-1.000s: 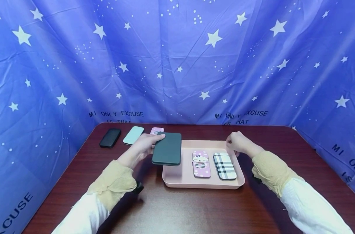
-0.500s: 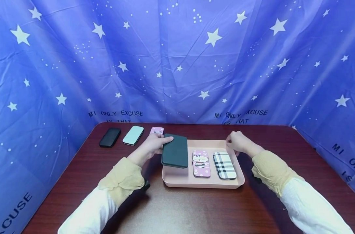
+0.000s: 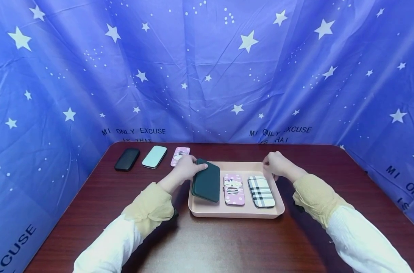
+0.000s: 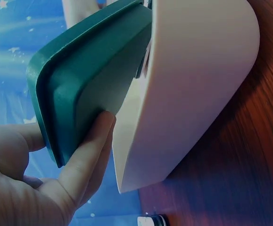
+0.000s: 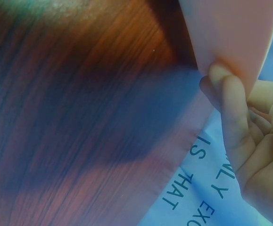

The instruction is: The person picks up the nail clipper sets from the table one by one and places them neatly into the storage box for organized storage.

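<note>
My left hand [image 3: 185, 167] pinches a dark green flat case [image 3: 207, 181] by its left edge, thumb on top and fingers beneath. The case [image 4: 89, 75] is tilted over the left part of the pink tray [image 3: 235, 215], its near right end lower; whether it touches the tray floor I cannot tell. In the tray lie a pink cat-print case [image 3: 234, 190] and, to its right, a plaid case [image 3: 261, 192]. My right hand [image 3: 281, 165] grips the tray's far right corner, with curled fingers against the outer wall in the right wrist view.
On the brown table [image 3: 207, 246], a black case [image 3: 127, 159], a mint case [image 3: 154, 157] and another pink case [image 3: 180, 155] stand in a row at the back left. A blue star-print curtain [image 3: 207, 76] hangs behind and at both sides.
My left hand has carried the dark green case to the right and lowered it over the tray's left part, tilting it. My right hand has stayed at the tray corner.
</note>
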Available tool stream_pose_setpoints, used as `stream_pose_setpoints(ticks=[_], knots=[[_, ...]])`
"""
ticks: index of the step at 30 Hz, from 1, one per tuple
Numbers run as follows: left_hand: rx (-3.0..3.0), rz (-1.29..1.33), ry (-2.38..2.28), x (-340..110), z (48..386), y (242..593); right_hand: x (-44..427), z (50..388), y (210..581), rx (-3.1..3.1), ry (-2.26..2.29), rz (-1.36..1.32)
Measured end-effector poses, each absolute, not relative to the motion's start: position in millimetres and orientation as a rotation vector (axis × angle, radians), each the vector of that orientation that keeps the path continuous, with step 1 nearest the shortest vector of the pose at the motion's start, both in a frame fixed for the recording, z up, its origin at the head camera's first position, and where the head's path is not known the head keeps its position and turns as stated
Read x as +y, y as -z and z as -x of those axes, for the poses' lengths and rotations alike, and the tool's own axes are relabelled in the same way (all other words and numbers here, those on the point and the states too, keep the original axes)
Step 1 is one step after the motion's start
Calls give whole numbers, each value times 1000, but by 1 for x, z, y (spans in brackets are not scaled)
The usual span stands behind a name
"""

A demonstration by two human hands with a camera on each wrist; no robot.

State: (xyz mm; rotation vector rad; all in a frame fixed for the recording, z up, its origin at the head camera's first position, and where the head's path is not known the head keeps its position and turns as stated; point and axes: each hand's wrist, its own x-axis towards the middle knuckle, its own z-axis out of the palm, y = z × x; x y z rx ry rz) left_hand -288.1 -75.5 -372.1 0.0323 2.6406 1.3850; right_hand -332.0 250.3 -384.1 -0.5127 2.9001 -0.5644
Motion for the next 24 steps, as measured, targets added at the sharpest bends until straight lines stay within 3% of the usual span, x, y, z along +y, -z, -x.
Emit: stream_pose_setpoints(ticks=[11, 24], knots=[[2849, -108, -1017, -61, 290, 370, 251, 332, 386, 2903, 551, 510], [2732, -12, -1052, -53, 298, 376, 250, 333, 387, 2904, 550, 502]])
